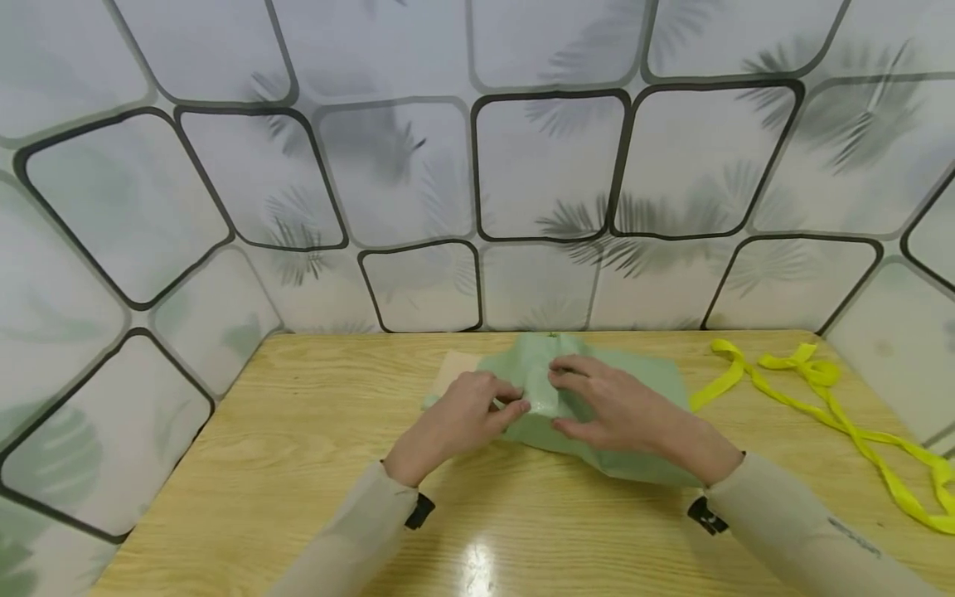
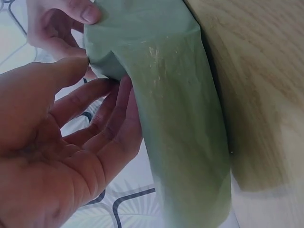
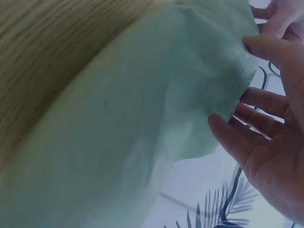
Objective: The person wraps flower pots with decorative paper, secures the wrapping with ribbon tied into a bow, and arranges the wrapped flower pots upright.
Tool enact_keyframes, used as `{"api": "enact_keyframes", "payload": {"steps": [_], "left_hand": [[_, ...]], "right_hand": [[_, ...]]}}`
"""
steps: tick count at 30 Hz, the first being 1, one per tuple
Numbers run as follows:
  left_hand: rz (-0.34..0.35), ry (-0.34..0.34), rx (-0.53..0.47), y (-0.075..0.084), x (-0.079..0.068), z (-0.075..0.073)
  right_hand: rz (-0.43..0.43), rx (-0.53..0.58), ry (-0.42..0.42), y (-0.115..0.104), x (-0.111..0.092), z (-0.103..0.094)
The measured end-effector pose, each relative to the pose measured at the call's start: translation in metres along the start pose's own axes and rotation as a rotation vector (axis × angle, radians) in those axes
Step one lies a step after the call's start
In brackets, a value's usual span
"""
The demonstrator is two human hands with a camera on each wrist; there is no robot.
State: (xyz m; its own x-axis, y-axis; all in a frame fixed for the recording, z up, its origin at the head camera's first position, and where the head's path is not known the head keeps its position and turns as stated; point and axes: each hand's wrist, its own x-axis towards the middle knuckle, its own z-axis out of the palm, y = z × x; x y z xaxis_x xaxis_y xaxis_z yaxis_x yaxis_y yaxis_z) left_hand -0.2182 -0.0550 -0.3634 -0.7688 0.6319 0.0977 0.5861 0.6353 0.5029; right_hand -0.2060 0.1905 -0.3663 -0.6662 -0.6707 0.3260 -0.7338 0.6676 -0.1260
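Observation:
A sheet of light green wrapping paper (image 1: 642,464) lies on the table, with a raised, box-shaped fold in its middle. My left hand (image 1: 477,406) is at the left side of that fold. In the left wrist view its thumb meets the edge of the paper (image 2: 185,118), and the fingers curl in behind it. My right hand (image 1: 608,402) touches the right side of the fold, with thumb and fingers spread apart. The right wrist view shows its fingertips (image 3: 216,121) on the paper edge. What lies inside the fold is hidden.
A yellow ribbon (image 1: 843,419) trails in loose loops over the right side of the wooden table (image 1: 321,464). A beige flat piece (image 1: 455,365) shows from under the paper's left side. Behind the table hangs a patterned backdrop (image 1: 548,166).

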Motion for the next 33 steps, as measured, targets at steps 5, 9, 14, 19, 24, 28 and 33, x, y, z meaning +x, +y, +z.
{"api": "enact_keyframes", "payload": {"steps": [5, 9, 14, 19, 24, 28, 33], "left_hand": [[-0.024, 0.005, -0.087, -0.005, -0.006, 0.001], [-0.089, 0.09, -0.164, -0.013, -0.017, -0.002], [-0.358, 0.267, -0.097, -0.032, -0.034, -0.016], [-0.573, 0.096, -0.08, -0.049, -0.051, -0.026], [-0.607, 0.052, -0.267, -0.059, -0.054, -0.021], [-0.604, 0.158, -0.39, -0.064, -0.051, -0.018], [-0.562, 0.268, -0.458, -0.058, -0.051, -0.02]], "right_hand": [[0.004, 0.066, 0.004, 0.004, 0.0, 0.002], [-0.003, 0.091, 0.011, 0.005, 0.001, 0.004], [-0.014, 0.093, 0.021, 0.006, 0.002, 0.008], [-0.06, 0.048, 0.04, 0.005, 0.002, 0.011], [-0.056, -0.022, -0.008, -0.003, 0.002, 0.011], [-0.01, -0.033, -0.055, -0.012, 0.005, 0.011], [-0.037, -0.141, 0.003, -0.02, 0.012, 0.015]]}}
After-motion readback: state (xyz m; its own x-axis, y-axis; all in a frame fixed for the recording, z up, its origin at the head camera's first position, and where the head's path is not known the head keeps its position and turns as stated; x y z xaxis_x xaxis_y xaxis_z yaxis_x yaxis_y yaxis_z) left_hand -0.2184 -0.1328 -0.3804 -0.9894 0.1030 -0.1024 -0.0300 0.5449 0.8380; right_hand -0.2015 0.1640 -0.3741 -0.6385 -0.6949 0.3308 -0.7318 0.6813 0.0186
